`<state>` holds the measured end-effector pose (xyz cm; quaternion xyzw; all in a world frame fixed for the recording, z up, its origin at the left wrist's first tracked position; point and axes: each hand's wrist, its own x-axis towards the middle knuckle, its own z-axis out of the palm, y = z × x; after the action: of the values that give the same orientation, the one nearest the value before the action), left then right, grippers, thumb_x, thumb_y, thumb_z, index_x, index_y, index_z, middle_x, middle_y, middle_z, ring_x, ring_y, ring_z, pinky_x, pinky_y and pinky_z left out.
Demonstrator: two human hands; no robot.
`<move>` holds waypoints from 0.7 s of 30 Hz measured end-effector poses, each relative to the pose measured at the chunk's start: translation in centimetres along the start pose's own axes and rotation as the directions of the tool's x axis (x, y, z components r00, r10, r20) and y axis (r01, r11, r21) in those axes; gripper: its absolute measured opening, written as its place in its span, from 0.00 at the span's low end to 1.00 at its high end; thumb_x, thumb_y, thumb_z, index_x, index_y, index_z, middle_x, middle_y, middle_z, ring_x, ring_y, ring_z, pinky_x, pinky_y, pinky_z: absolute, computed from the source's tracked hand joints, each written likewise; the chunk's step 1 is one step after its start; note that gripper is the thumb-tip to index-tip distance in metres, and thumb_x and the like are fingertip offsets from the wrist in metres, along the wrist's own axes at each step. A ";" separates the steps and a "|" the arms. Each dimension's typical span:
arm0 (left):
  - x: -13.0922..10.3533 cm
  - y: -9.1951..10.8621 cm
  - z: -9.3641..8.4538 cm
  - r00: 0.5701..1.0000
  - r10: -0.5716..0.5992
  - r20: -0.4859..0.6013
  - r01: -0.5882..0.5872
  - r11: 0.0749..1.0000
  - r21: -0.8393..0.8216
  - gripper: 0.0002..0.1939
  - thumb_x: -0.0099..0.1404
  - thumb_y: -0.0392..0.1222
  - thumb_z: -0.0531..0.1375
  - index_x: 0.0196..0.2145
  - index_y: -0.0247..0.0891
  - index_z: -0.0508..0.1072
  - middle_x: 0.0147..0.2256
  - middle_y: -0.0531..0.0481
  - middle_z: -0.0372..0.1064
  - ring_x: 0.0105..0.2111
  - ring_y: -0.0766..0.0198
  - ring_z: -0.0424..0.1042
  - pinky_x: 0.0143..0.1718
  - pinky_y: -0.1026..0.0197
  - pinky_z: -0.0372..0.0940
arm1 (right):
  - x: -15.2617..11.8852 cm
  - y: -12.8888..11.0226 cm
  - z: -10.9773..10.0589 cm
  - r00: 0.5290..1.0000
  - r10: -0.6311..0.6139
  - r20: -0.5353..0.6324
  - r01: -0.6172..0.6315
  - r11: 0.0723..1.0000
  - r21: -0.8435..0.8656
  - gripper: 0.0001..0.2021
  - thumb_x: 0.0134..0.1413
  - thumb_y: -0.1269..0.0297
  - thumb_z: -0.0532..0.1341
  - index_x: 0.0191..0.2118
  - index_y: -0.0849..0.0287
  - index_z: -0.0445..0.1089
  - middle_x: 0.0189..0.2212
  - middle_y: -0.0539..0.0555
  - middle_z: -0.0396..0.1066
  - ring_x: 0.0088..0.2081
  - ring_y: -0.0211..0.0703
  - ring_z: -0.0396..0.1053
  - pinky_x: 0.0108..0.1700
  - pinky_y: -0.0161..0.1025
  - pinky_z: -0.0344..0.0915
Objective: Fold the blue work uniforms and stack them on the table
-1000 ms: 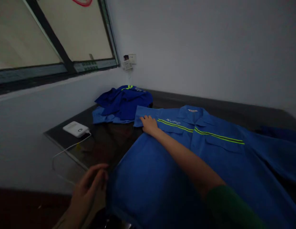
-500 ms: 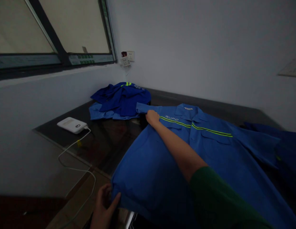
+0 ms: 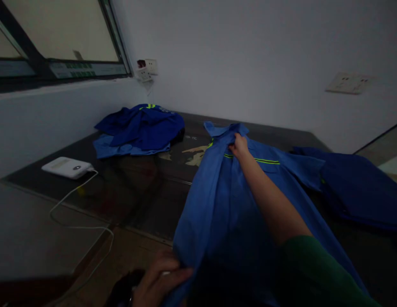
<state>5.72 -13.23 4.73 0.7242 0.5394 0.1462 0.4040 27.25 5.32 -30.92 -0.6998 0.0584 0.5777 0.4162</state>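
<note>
Blue work jacket (image 3: pixel 224 204) on desk (image 3: pixel 147 192): R hand (image 3: pixel 238 145) fingers pinched on shoulder fold, L hand (image 3: pixel 160 281) clamped on hem at near edge.

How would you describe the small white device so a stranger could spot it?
On the dark table, look to the left edge below the window. The flat white rectangular device lies there, trailing a white cable; it is the only pale thing among blue garments.

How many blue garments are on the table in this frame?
3, maybe more in the heap. A blue work jacket held by both hands at centre, a crumpled heap of blue garments at the back left, and a dark blue garment on the right.
</note>
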 end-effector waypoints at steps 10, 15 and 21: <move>-3.7 -1.1 5.4 0.924 0.151 0.351 -0.144 0.989 -0.045 0.16 0.63 0.30 0.49 0.47 0.35 0.67 0.36 0.43 0.69 0.36 0.59 0.69 0.34 0.58 0.65 | -0.9 3.5 -7.0 0.990 0.103 -0.096 -0.116 0.984 -0.134 0.11 0.42 0.79 0.58 0.34 0.61 0.64 0.19 0.45 0.65 0.22 0.36 0.67 0.25 0.34 0.70; -3.8 -0.7 6.0 0.965 0.120 0.234 -0.122 0.993 -0.009 0.17 0.53 0.25 0.51 0.40 0.37 0.66 0.34 0.45 0.68 0.34 0.61 0.67 0.33 0.60 0.62 | -0.6 3.4 -6.7 0.991 0.125 -0.042 -0.130 0.980 -0.154 0.13 0.43 0.79 0.59 0.38 0.61 0.65 0.24 0.47 0.70 0.24 0.36 0.70 0.30 0.40 0.73; -4.3 -1.9 6.8 0.919 0.139 0.369 -0.199 0.972 0.129 0.23 0.48 0.22 0.48 0.40 0.37 0.68 0.33 0.45 0.69 0.33 0.61 0.67 0.31 0.60 0.60 | -0.6 3.6 -7.2 0.998 -0.021 -0.052 0.008 0.970 -0.244 0.15 0.40 0.81 0.59 0.37 0.63 0.66 0.25 0.47 0.69 0.28 0.38 0.69 0.39 0.45 0.72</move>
<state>7.28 -19.84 -0.02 0.8134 0.4023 0.0015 0.4202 30.49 -1.94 -32.34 -0.7613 -0.0070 0.5584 0.3295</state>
